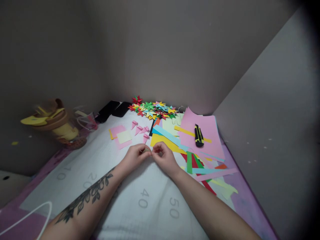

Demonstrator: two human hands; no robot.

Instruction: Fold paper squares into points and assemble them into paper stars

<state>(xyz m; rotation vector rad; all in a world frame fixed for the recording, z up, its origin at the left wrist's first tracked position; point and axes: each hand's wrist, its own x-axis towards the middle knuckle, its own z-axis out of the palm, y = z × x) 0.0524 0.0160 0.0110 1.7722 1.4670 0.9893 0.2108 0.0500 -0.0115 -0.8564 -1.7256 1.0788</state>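
Note:
Over the middle of the white sheet my two hands meet, fingertips almost touching. My left hand (136, 156) is closed on a small pale greenish piece of paper (146, 150), mostly hidden by the fingers. My right hand (165, 157) is closed in a pinch at the right edge of that piece. Just beyond the hands lie several small folded pink paper pieces (139, 129). A pale yellow paper square (124, 136) rests on pink squares (118, 130) to the left of them.
Several colourful folded paper stars (149, 106) are heaped by the wall. At right, a black and yellow utility knife (199, 136) lies on pink sheets (212, 125), near scattered paper strips (189, 162). A pot (61, 126), a clear cup (90, 120) and black phones (121, 109) stand or lie left.

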